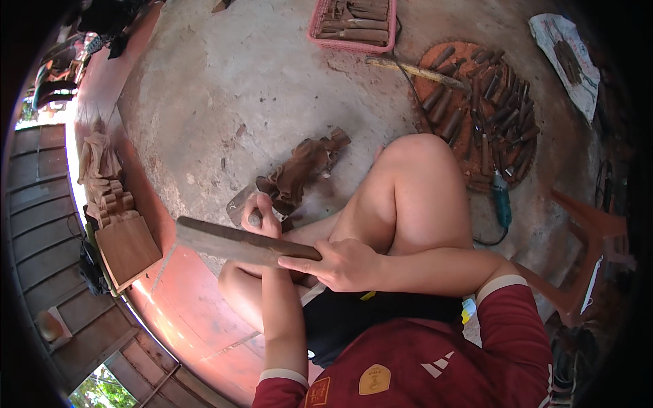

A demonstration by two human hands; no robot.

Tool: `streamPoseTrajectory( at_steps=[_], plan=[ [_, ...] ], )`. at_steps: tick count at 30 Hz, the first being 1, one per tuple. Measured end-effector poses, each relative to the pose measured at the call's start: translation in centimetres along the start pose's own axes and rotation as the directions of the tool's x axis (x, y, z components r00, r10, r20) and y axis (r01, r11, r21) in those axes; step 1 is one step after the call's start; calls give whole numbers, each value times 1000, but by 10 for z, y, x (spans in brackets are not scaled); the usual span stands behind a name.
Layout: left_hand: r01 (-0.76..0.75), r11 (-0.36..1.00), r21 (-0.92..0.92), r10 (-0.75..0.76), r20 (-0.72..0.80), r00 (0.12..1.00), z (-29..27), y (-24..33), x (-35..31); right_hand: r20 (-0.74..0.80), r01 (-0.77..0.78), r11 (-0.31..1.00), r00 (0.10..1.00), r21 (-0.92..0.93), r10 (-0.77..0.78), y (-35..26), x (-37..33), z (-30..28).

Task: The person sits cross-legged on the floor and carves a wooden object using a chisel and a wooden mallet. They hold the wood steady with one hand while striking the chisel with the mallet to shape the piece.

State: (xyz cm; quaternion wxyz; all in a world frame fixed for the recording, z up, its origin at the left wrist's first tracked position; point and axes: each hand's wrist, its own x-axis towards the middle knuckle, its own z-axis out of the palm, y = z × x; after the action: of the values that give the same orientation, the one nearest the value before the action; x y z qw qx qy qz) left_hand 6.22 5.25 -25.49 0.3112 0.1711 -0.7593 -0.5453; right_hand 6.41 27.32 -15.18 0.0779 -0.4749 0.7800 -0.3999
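A dark brown wood carving (303, 170) with a wavy, folded surface lies on the concrete floor in front of my crossed legs. At its near end my left hand (266, 216) is closed round a chisel, whose round handle end (255, 218) points up at me; its blade is hidden. My right hand (348, 264) grips the narrow end of a long, flat wooden mallet (228, 243). The mallet reaches leftward across my left wrist, its broad end beyond the left hand. A dark flat piece (238, 204) with a light mark lies beside the carving's near end.
Several chisels (486, 102) cover a round brown mat at the right, near a teal power tool (502, 200) with a cord. A pink basket (311, 34) holds wood pieces. An orange plastic stool (592, 228) stands right; carved wood (102, 160) and a block (129, 250) stand left.
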Motion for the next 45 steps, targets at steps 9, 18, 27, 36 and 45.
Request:
streamPoseTrajectory(
  at_steps=[9, 18, 27, 36, 45],
  plan=[
    [74, 993, 91, -76, 15, 997, -2, 1, -4, -68, 34, 999, 997, 0, -34, -3, 6, -7],
    [147, 973, 178, -165, 89, 982, 5, 23, -1, 81, -87, 996, 993, -12, 88, 5, -2, -5],
    [122, 982, 146, -126, 20, 992, 0, 13, 0, 8, 7, 997, 1000, 82, -7, -1, 9, -15],
    [196, 958, 208, -184, -74, 980, -17, 27, -3, -17, 53, 986, 999, 161, -50, 0, 10, -6],
    [122, 983, 136, -119, -28, 993, -12, 23, -3, 2, 8, 995, 1000, 103, -9, 2, 6, -1]
  ],
)
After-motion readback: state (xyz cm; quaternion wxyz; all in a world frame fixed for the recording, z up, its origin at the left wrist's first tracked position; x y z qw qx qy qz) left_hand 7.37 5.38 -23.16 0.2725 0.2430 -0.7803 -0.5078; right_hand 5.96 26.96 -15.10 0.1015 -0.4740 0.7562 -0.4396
